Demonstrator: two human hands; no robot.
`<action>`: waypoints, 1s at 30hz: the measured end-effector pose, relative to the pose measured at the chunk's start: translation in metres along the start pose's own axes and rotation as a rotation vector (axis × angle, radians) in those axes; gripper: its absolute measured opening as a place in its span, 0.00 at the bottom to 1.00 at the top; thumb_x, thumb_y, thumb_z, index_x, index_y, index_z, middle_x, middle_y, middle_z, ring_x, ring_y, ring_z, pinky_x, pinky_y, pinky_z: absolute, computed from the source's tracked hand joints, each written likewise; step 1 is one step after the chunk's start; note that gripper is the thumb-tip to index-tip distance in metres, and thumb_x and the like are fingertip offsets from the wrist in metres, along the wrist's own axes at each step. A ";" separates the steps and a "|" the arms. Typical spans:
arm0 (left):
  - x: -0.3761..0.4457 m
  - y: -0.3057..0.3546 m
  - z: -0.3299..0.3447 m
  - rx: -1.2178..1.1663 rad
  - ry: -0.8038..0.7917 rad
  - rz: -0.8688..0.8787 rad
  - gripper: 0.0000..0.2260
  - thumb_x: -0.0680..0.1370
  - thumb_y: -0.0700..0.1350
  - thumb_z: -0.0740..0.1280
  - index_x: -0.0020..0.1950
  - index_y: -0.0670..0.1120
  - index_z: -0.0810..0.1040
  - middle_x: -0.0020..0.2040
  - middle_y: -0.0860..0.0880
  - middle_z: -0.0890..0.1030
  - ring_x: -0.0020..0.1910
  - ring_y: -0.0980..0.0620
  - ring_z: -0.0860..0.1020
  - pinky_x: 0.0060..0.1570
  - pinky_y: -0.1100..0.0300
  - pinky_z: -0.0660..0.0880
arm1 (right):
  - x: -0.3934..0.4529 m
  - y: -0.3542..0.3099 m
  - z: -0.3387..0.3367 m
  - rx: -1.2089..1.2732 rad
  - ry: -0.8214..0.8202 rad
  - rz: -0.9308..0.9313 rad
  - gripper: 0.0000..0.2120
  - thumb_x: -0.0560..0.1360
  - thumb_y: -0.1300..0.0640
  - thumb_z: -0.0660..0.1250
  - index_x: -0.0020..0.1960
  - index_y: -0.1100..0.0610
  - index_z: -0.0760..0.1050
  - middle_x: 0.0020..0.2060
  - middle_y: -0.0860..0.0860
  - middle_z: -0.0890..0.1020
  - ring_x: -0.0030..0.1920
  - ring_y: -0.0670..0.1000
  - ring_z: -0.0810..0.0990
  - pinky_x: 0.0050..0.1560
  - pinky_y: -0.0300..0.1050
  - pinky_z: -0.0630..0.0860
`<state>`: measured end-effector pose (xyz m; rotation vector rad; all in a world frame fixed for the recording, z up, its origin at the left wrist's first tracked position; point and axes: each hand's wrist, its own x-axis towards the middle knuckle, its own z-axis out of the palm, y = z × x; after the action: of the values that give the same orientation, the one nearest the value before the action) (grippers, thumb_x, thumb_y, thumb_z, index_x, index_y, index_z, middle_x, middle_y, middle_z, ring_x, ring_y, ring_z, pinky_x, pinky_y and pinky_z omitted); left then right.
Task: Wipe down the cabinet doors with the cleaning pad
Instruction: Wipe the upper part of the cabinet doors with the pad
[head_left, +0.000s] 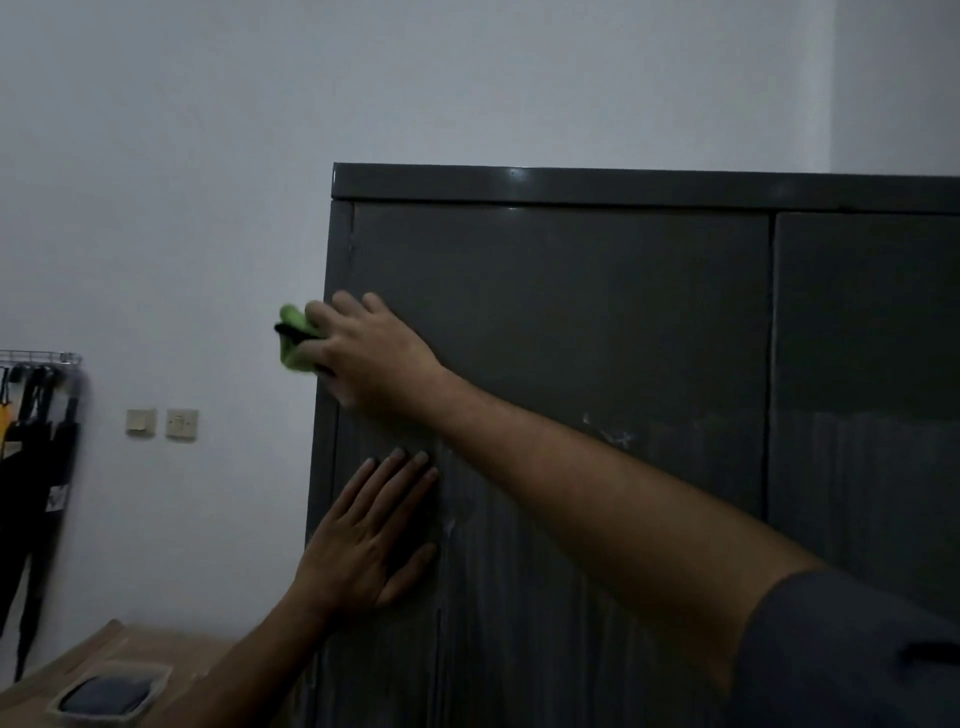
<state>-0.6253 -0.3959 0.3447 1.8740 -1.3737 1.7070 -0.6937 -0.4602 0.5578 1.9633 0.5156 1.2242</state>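
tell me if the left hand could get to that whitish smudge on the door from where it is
Probably not easily: the left hand lies flat on the door, and the right forearm crosses between it and the whitish smudge.

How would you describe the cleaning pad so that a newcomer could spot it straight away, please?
Find the tall dark grey cabinet against the pale wall, then go to its left edge, somewhat below the top. There the right hand grips the cleaning pad, which sticks out past the cabinet's edge. It is the only bright green thing in view, with a dark strip across it.

Cleaning pad (292, 338) mostly behind right hand (371, 349); cabinet (597, 312) btm/right cropped.
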 end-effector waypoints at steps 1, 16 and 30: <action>0.000 0.001 -0.001 -0.011 0.008 -0.003 0.32 0.85 0.62 0.54 0.84 0.46 0.58 0.85 0.44 0.58 0.85 0.44 0.56 0.84 0.47 0.50 | -0.009 0.000 -0.001 0.019 -0.017 -0.069 0.15 0.80 0.46 0.63 0.65 0.41 0.77 0.62 0.48 0.74 0.59 0.51 0.72 0.56 0.49 0.68; -0.012 0.008 -0.007 -0.023 0.047 0.020 0.28 0.86 0.57 0.56 0.77 0.38 0.71 0.76 0.35 0.72 0.77 0.38 0.67 0.83 0.50 0.52 | -0.072 -0.013 -0.001 0.082 -0.100 -0.273 0.15 0.77 0.46 0.65 0.62 0.46 0.80 0.60 0.52 0.78 0.56 0.54 0.75 0.52 0.50 0.68; -0.036 -0.006 0.006 0.038 -0.025 0.099 0.33 0.86 0.62 0.54 0.83 0.41 0.59 0.85 0.42 0.57 0.85 0.43 0.55 0.84 0.48 0.49 | -0.075 -0.005 -0.004 0.098 0.063 0.280 0.16 0.76 0.49 0.66 0.63 0.47 0.80 0.60 0.54 0.77 0.55 0.58 0.74 0.52 0.54 0.69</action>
<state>-0.6119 -0.3807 0.3132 1.8829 -1.4766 1.7729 -0.7317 -0.5055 0.5112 2.1393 0.3446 1.4613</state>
